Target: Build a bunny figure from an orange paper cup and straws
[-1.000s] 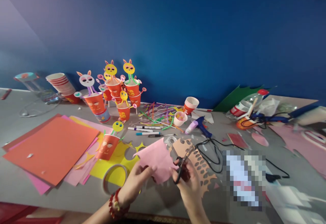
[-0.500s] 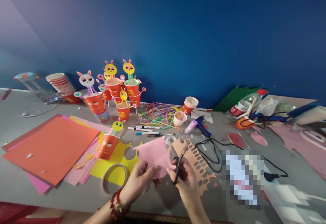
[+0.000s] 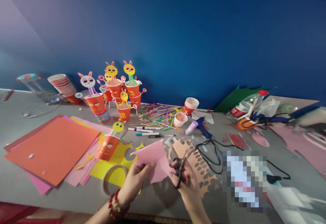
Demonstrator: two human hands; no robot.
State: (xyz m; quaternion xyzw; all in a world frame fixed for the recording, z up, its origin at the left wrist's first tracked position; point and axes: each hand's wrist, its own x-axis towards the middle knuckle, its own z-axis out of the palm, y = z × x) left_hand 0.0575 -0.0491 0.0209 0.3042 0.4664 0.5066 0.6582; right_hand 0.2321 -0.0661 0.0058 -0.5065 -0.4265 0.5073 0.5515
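My left hand [image 3: 137, 176], with a red bead bracelet at the wrist, pinches the lower left edge of a pink paper sheet [image 3: 154, 159]. In my right hand [image 3: 188, 183] are scissors [image 3: 179, 169] with black handles; their blades point up and away, over the peach paper. My right fingers are close to the pink sheet's right edge, and I cannot tell whether they touch it. Peach paper [image 3: 201, 164] with rows of cut-out holes lies on the table behind my right hand. A roll of tape [image 3: 104, 183] rests by my left hand on yellow paper [image 3: 98, 169].
Orange sheets [image 3: 56, 149] lie stacked at left. Rabbit-faced red paper cups [image 3: 95, 103] stand behind, near a cup stack [image 3: 62, 86]. Pipe cleaners [image 3: 158, 113], markers [image 3: 145, 134], a glue stick [image 3: 191, 128] and a blue glue gun [image 3: 204, 128] with a trailing cord lie farther back. A bottle [image 3: 241, 107] stands at right.
My left hand has shifted slightly left and down with the pink sheet, which has turned a little. The scissors have rotated in my right hand, their handles showing more.
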